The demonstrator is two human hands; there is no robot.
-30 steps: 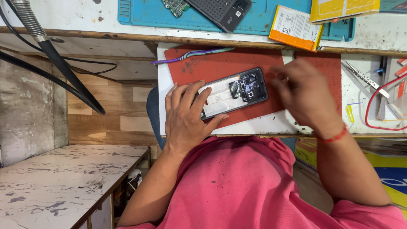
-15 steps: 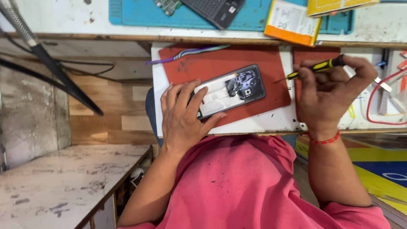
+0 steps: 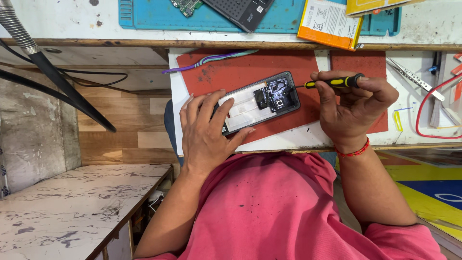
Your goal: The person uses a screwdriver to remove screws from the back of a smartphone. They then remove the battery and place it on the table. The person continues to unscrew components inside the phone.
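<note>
An opened phone (image 3: 262, 102) with its back cover off lies tilted on a red mat (image 3: 250, 72); white inner parts and a dark circuit area show. My left hand (image 3: 204, 132) rests flat on the phone's near end and pins it down. My right hand (image 3: 353, 108) grips a black and yellow screwdriver (image 3: 337, 82) held level, its thin tip pointing left at the phone's circuit end.
A blue work mat (image 3: 159, 17) with a circuit board (image 3: 185, 6) and a dark phone part (image 3: 240, 12) lies beyond. An orange and white battery pack (image 3: 329, 24), tweezers (image 3: 414, 79), red wire (image 3: 423, 110) and a purple cable (image 3: 211, 60) surround the mat. A black hose (image 3: 53, 72) crosses left.
My right hand picked up the screwdriver and swung its tip left to the phone's circuit end. My left hand stayed on the phone.
</note>
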